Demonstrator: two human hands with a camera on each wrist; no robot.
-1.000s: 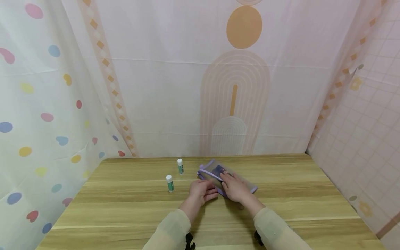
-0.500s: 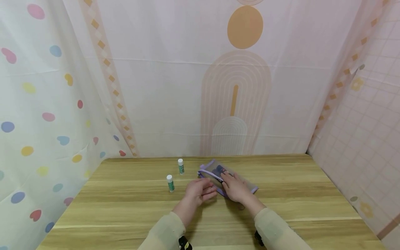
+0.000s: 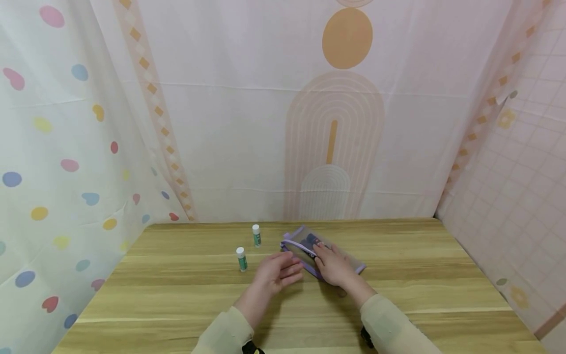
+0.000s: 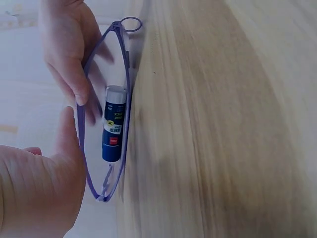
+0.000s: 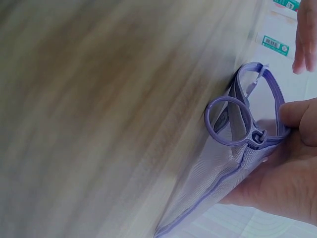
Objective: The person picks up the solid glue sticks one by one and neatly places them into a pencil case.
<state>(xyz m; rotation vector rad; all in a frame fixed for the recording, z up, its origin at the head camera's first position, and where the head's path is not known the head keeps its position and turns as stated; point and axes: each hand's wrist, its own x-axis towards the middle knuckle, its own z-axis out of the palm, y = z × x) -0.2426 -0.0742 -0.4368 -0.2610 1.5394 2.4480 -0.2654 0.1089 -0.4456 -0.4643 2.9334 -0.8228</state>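
A mesh zip pouch (image 3: 349,261) with purple edging lies on the table, its mouth gaping toward the left hand. My right hand (image 3: 333,265) lies over it and holds the upper edge, thumb at the rim, as the right wrist view shows. Inside the pouch is a dark blue glue stick (image 4: 113,124); in the head view, dark blue shapes show through the mesh. My left hand (image 3: 276,273) is just off the mouth, fingers loosely extended and holding nothing. A purple ring (image 5: 227,120) hangs from the zip end of the pouch.
Two green glue sticks with white caps stand left of the pouch, the nearer glue stick (image 3: 241,259) and the farther glue stick (image 3: 257,236). The wooden table (image 3: 177,295) meets a patterned curtain (image 3: 230,147) behind.
My left hand has drawn back to the left, away from the pouch's mouth. The right hand and the pouch stay in place.
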